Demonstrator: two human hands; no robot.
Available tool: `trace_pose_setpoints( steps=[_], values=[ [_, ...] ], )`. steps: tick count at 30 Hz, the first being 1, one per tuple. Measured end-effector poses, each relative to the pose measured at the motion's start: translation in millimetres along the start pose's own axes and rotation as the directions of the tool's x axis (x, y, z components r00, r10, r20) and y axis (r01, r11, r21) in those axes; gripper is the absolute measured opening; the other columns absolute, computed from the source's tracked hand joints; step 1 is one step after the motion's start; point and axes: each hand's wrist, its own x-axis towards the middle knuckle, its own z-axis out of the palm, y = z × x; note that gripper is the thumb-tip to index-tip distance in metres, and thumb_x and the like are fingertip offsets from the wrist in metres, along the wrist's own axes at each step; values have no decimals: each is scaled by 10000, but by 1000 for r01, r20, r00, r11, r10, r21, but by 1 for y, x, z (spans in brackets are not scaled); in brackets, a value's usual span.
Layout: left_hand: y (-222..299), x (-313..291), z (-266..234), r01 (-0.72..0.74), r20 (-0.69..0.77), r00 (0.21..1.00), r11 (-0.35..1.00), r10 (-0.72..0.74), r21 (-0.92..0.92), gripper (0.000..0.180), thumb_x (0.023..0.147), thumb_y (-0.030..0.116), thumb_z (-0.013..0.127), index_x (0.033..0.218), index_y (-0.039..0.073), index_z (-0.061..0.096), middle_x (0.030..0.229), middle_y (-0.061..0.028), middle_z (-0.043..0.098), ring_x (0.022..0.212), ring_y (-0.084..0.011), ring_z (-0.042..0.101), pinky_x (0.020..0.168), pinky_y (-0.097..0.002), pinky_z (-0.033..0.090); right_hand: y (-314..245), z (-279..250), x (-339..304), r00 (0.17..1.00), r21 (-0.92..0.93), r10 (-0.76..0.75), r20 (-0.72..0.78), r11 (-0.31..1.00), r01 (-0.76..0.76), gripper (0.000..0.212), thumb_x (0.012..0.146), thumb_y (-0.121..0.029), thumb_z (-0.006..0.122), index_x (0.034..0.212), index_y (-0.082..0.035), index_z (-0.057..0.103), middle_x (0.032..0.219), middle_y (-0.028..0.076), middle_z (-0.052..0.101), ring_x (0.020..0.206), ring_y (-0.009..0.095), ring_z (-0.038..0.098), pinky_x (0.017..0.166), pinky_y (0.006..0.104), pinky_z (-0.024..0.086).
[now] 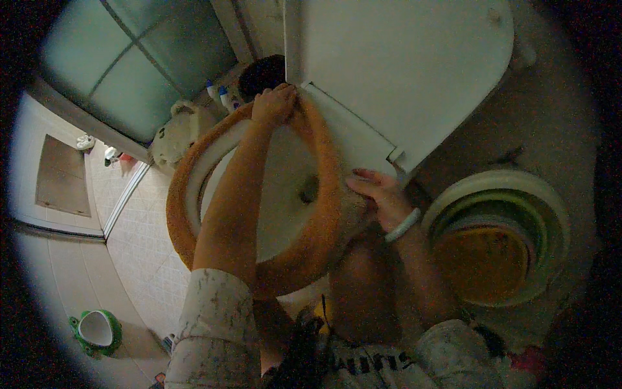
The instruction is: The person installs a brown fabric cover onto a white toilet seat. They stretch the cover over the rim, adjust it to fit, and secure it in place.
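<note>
- Gripping the back end of the orange-brown plush toilet seat cover (327, 188) with the left hand (275, 106), fingers folded over the ring near the lid hinge (353, 120); seemingly held there to steady the ring.
- Reaching across the ring with the left forearm (227, 201), so hiding part of the opening.
- Touching, or nearly touching, the cover's outer right edge with the fingers of the right hand (382, 194), partly spread; perhaps placed to tuck or feel along the edge. Too dim to tell whether pinching.
- Around the right wrist, a pale bracelet (403, 225).
- Over the toilet bowl (282, 223), around its opening: the whole cover. Impossible to tell whether lying flat or slightly lifted.
- Pointing toward the lower left with the rounded front, toward the hinge at the upper right with the back; long axis slanting between, roughly square to the hinge line.
- Behind the hinge, the white toilet lid (402, 65), raised, apparently to leave the seat accessible.
- To the right, on the floor, nested basins (562, 233), presumably stacked to save room.
- Beyond the ring, blue-capped bottles (225, 97) and a frosted glass panel (146, 55).
- Far lower left, a green-rimmed white bowl-shaped fixture (97, 327).
</note>
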Motion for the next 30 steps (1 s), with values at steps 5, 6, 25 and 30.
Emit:
trace_pose_setpoints(
  steps=[5, 6, 25, 30],
  values=[
    [8, -1, -4, -20, -29, 999, 1000, 21, 21, 345, 865, 368, 356, 1121, 206, 522, 1130, -14, 524, 923, -303, 545, 782, -450, 422, 3, -38, 12, 998, 390, -23, -60, 920, 45, 312, 789, -213, 594, 1051, -50, 549, 893, 35, 602, 762, 123, 565, 622, 246, 454],
    [8, -2, -7, -23, -12, 1000, 999, 24, 22, 341, 863, 365, 362, 1123, 211, 520, 1128, -15, 525, 921, -303, 546, 783, -453, 421, 5, -45, 16, 999, 426, 1, -55, 904, 23, 294, 790, -213, 595, 1030, -48, 558, 888, 37, 605, 756, 124, 568, 629, 250, 458],
    [-2, 4, 1, -49, -57, 997, 999, 50, 10, 374, 873, 384, 332, 1147, 188, 494, 1197, -36, 482, 919, -303, 557, 790, -442, 441, 58, -90, 45, 608, -449, -402, -684, 890, 84, 422, 684, -260, 689, 1010, -33, 546, 1003, 123, 548, 911, 247, 498, 812, 358, 419],
    [11, 8, -3, -33, 5, 999, 999, 33, -7, 393, 859, 414, 346, 1129, 182, 512, 1144, -54, 517, 914, -305, 558, 763, -421, 461, 73, -107, 58, 393, -827, -731, -558, 531, -186, 179, 703, -157, 611, 806, -15, 647, 807, 152, 635, 736, 253, 615, 672, 340, 482]
  ],
)
